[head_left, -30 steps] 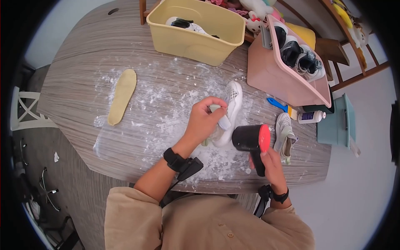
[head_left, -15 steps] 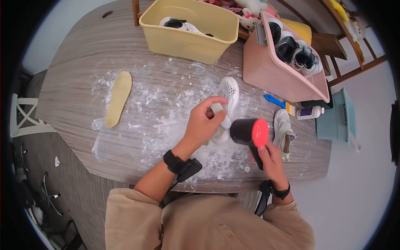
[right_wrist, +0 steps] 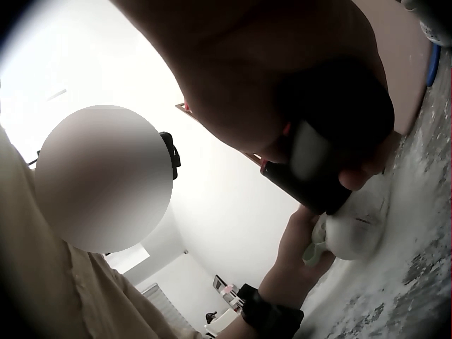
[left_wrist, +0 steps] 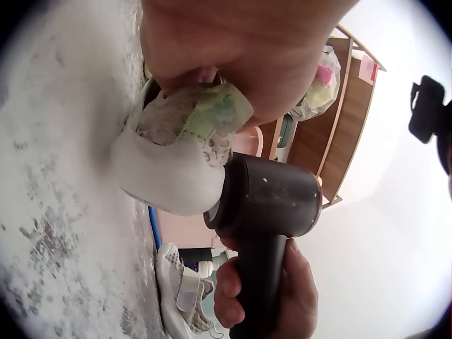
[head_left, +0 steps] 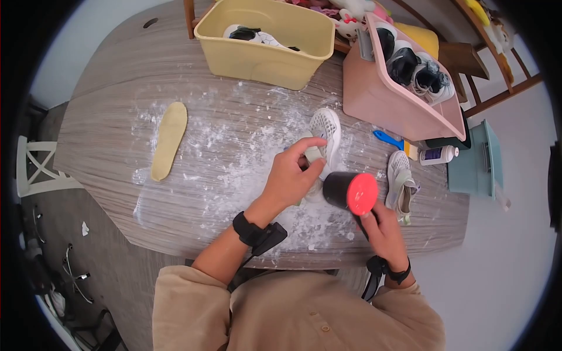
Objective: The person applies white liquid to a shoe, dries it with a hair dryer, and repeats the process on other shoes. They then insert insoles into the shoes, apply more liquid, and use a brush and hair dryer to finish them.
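In the head view, the left hand (head_left: 288, 177) grips the upper part of a white mesh shoe (head_left: 325, 126) standing on the powder-dusted table. My right hand (head_left: 386, 235) holds a black handheld dryer-like device (head_left: 338, 189) with a red round end, by its handle. The device's dark barrel (left_wrist: 270, 195) is close against the shoe's white sole (left_wrist: 168, 175) in the left wrist view, and the right hand's fingers (left_wrist: 229, 292) wrap its handle. Seen from the right wrist, the device (right_wrist: 305, 185) is dark and partly hidden by the hand.
A yellow insole (head_left: 170, 141) lies left on the table. At the back stand a yellow bin (head_left: 257, 65) and a pink bin (head_left: 374, 99) with shoes inside. To the right are a second shoe (head_left: 400, 175), a blue-handled brush (head_left: 387, 138), a white bottle (head_left: 437, 155) and a teal box (head_left: 475, 167).
The right hand has turned the device, so its red end faces the head camera more and sits a little further left. The left hand keeps its grip on the shoe, slightly shifted and tilted.
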`<state>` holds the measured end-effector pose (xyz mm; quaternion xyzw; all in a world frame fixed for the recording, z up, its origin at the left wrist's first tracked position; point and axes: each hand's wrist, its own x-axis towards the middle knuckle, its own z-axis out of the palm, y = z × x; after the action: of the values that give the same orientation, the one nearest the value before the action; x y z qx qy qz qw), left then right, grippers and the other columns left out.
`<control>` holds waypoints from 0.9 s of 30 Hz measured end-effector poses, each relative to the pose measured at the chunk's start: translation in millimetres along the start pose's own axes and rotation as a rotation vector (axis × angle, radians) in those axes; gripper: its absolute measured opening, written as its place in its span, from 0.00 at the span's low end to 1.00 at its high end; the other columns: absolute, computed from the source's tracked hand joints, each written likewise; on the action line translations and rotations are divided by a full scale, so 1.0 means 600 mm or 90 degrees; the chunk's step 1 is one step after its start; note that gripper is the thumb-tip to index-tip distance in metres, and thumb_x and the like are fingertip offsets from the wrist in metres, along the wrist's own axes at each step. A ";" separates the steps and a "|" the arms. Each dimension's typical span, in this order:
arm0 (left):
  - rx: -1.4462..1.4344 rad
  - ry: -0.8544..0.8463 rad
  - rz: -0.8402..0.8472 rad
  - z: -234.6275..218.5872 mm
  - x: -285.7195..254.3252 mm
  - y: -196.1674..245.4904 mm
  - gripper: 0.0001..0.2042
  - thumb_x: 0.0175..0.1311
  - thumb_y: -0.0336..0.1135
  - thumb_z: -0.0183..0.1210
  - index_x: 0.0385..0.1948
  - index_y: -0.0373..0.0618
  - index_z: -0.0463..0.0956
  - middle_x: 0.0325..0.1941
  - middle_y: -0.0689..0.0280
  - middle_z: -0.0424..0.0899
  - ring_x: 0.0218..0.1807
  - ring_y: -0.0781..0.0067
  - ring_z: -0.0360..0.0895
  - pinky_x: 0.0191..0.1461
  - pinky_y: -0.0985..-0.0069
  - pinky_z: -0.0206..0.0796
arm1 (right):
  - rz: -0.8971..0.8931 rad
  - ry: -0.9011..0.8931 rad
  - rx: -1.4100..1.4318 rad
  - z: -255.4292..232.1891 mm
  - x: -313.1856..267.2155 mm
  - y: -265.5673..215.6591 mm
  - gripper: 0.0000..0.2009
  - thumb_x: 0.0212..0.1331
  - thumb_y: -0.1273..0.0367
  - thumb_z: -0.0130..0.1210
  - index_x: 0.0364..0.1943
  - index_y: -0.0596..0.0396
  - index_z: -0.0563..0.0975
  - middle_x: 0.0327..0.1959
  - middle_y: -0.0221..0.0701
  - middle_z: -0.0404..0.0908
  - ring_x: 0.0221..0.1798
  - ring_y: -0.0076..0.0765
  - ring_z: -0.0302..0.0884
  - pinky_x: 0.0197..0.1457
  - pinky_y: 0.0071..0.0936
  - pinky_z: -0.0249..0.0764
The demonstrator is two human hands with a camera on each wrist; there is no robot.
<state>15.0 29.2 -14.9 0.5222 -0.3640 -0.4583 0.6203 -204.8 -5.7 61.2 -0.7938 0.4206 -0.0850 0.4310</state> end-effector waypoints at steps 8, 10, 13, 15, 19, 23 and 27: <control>0.052 0.032 -0.007 0.014 -0.001 0.006 0.16 0.59 0.24 0.57 0.51 0.42 0.74 0.27 0.72 0.77 0.24 0.90 0.69 0.25 0.87 0.59 | -0.109 -0.004 -0.034 -0.005 -0.022 -0.014 0.17 0.58 0.66 0.54 0.48 0.63 0.72 0.37 0.50 0.79 0.39 0.59 0.77 0.41 0.41 0.74; 0.044 0.045 -0.006 0.015 -0.003 0.004 0.17 0.60 0.23 0.57 0.52 0.41 0.73 0.27 0.73 0.77 0.24 0.90 0.70 0.25 0.89 0.58 | -0.161 0.018 -0.027 0.000 -0.031 -0.003 0.17 0.58 0.66 0.54 0.47 0.63 0.73 0.37 0.50 0.79 0.39 0.59 0.77 0.41 0.41 0.73; 0.037 0.069 -0.007 0.022 -0.001 -0.001 0.17 0.59 0.23 0.57 0.52 0.41 0.73 0.28 0.73 0.77 0.25 0.91 0.70 0.25 0.89 0.58 | -0.175 0.046 -0.008 -0.007 -0.048 0.017 0.16 0.58 0.65 0.54 0.46 0.62 0.73 0.36 0.48 0.79 0.39 0.58 0.76 0.41 0.43 0.73; 0.053 0.077 -0.004 0.017 0.006 -0.003 0.18 0.60 0.24 0.58 0.53 0.41 0.73 0.28 0.72 0.77 0.26 0.90 0.70 0.26 0.89 0.59 | -0.163 0.057 0.016 -0.016 -0.058 0.031 0.16 0.58 0.65 0.54 0.46 0.61 0.74 0.35 0.47 0.79 0.38 0.58 0.76 0.41 0.43 0.73; 0.150 0.051 -0.018 0.033 0.010 0.024 0.18 0.60 0.26 0.57 0.54 0.41 0.72 0.27 0.73 0.76 0.25 0.89 0.70 0.26 0.89 0.58 | -0.128 0.057 0.086 -0.049 -0.087 0.060 0.16 0.59 0.64 0.52 0.47 0.61 0.74 0.35 0.45 0.79 0.38 0.55 0.77 0.42 0.40 0.73; 0.281 -0.028 0.000 0.076 0.005 0.045 0.19 0.61 0.28 0.57 0.56 0.40 0.70 0.27 0.71 0.78 0.27 0.86 0.74 0.28 0.85 0.63 | -0.060 0.096 0.221 -0.082 -0.113 0.094 0.17 0.61 0.64 0.50 0.49 0.62 0.73 0.39 0.45 0.79 0.41 0.48 0.78 0.46 0.34 0.72; 0.542 -0.125 0.080 0.134 0.002 0.060 0.22 0.58 0.30 0.59 0.57 0.37 0.68 0.27 0.61 0.82 0.29 0.76 0.80 0.33 0.77 0.70 | -0.056 0.211 0.289 -0.099 -0.136 0.140 0.17 0.63 0.67 0.48 0.53 0.64 0.71 0.40 0.37 0.79 0.43 0.31 0.76 0.49 0.28 0.71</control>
<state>-52.8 4.0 35.6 0.6621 -0.6086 -0.2762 0.3389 -335.8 -4.7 52.6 -0.6696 0.4207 -0.3244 0.5191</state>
